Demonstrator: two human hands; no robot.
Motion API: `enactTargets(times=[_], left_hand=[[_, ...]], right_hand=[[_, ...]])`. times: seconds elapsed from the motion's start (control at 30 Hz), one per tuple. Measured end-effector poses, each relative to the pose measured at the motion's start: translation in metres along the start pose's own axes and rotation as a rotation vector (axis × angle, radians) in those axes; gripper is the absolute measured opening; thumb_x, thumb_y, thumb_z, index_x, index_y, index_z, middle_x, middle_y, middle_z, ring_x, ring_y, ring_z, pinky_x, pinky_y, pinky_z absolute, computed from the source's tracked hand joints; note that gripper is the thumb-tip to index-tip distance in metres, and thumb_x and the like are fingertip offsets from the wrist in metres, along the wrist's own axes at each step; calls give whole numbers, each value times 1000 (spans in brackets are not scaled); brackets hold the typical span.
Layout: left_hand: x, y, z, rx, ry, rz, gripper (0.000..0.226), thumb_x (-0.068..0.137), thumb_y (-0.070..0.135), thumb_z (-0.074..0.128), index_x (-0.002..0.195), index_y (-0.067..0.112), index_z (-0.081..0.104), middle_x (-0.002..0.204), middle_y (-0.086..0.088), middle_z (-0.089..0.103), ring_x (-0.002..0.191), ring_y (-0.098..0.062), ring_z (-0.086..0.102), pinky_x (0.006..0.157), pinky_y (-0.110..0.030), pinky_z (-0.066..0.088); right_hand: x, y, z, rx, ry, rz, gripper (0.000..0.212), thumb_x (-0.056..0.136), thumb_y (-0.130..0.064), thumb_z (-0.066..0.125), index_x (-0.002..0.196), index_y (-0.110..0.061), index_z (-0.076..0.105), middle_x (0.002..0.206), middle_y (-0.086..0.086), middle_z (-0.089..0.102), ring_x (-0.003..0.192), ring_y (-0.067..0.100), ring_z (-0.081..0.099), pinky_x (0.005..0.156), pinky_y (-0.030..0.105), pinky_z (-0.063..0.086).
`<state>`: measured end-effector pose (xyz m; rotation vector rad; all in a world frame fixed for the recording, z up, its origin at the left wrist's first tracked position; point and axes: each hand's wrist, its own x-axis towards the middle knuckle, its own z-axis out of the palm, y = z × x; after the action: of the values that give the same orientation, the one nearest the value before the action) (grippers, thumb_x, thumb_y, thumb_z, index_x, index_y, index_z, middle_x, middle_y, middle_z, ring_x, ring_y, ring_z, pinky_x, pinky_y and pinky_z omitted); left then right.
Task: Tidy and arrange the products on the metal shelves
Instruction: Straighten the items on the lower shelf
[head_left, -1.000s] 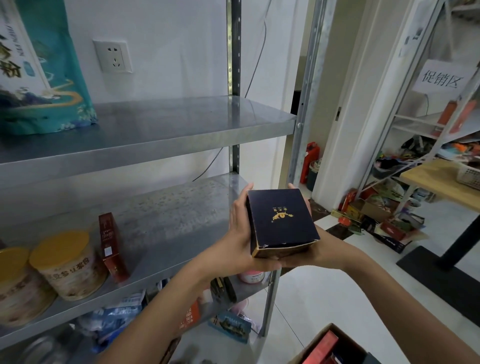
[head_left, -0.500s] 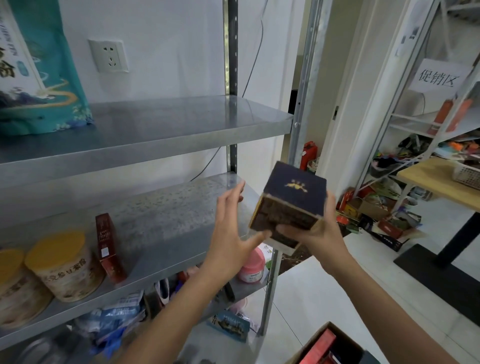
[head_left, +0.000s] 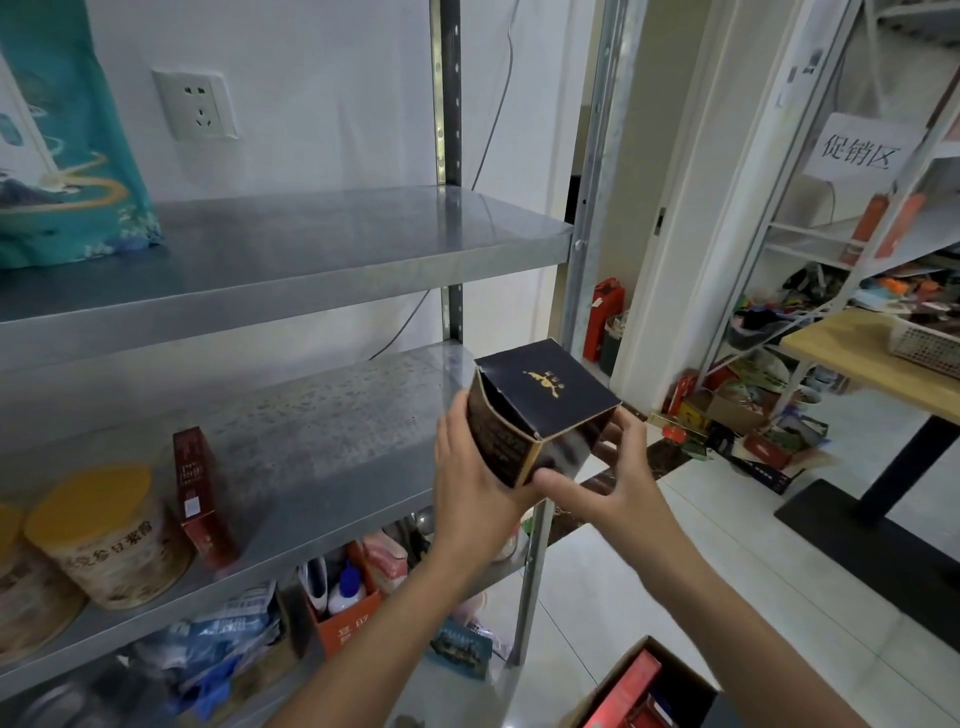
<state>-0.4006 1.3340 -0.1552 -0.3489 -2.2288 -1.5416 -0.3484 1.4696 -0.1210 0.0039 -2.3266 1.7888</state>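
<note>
Navy box (head_left: 545, 395) with a gold emblem on its top face is held between both of your hands at the right end of the middle shelf (head_left: 311, 441), tilted so that the top leans toward you and one corner points down; whether it hangs over the metal or just in front of it cannot be told. Your left hand (head_left: 478, 483) grasps the box by its left side, palm against the dark printed face. Your right hand (head_left: 608, 478) grasps it from the other side, thumb pressed to the lower front corner and fingers round the right face. On the same shelf, well to the left, a red carton (head_left: 200, 493) stands upright just beside a tin with a yellow lid (head_left: 109, 535). The upper shelf (head_left: 311, 249) carries a teal bag (head_left: 62, 145) at its left end, below and left of a wall socket (head_left: 197, 106). By your right forearm an open cardboard box (head_left: 649, 691) sits on the floor, and a wooden bench (head_left: 852, 353) stands off to the right
</note>
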Motion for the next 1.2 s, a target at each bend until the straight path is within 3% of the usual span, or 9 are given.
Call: enactTargets(times=[0.07,0.1,0.17,0.33,0.5,0.63,0.83,1.07,1.2], left_hand=[[-2,-7,-6,67,27,60,103,57,44,91,139,25,32,125,12,39,119,-8,42,96,-35,47],[-3,-11,-7,116,45,129,101,59,43,90,139,24,31,125,11,39,119,-7,40,97,-33,45],[-6,-19,-8,194,80,265,96,63,48,84,138,18,33,130,5,41,120,-8,38,99,-30,41],[-11,-28,-7,285,70,383,92,71,61,73,137,10,35,130,-8,45,118,-18,43,101,-31,39],[-10,-29,-11,314,85,392,91,72,59,71,137,8,34,130,-6,43,119,-18,42,102,-41,41],[-7,-29,-17,307,60,378,89,71,60,69,137,12,33,131,-1,40,119,-14,39,101,-33,39],[0,-32,-21,327,67,387,89,75,67,64,137,11,34,129,-6,45,116,-18,45,97,-37,44],[12,-29,-29,365,61,425,91,72,63,70,137,9,35,129,-9,46,118,-22,45,99,-39,43],[19,-27,-31,415,65,452,91,72,65,67,137,9,37,127,-9,47,115,-22,45,97,-38,43]], right_hand=[[-1,-10,-14,-96,-17,19,94,57,-74,69,137,-42,31,139,-16,43,119,-8,45,95,26,45],[0,-15,-19,-139,16,-6,96,60,-79,66,140,-41,32,144,-14,40,122,-4,44,95,24,42],[0,-27,-23,-251,68,-102,97,67,-73,66,148,-34,30,149,-12,35,130,1,39,97,18,35],[1,-41,-4,-597,-30,-201,91,78,-47,74,153,-26,27,158,-10,24,143,5,22,114,24,23],[7,-43,6,-764,-95,-187,80,88,-47,62,154,-28,20,163,-7,13,143,15,27,110,28,32],[11,-44,10,-807,-113,-223,68,94,-45,54,152,-23,28,162,-3,15,141,18,30,107,26,30],[14,-39,16,-726,-71,-276,59,97,-33,53,150,-18,33,160,-2,22,140,18,32,105,23,29],[19,-36,15,-518,-40,-299,57,97,-27,53,149,-18,33,159,-3,24,144,15,28,113,40,35],[22,-37,17,-562,-31,-292,54,100,-24,47,151,-14,30,158,1,28,142,18,32,112,41,35]])
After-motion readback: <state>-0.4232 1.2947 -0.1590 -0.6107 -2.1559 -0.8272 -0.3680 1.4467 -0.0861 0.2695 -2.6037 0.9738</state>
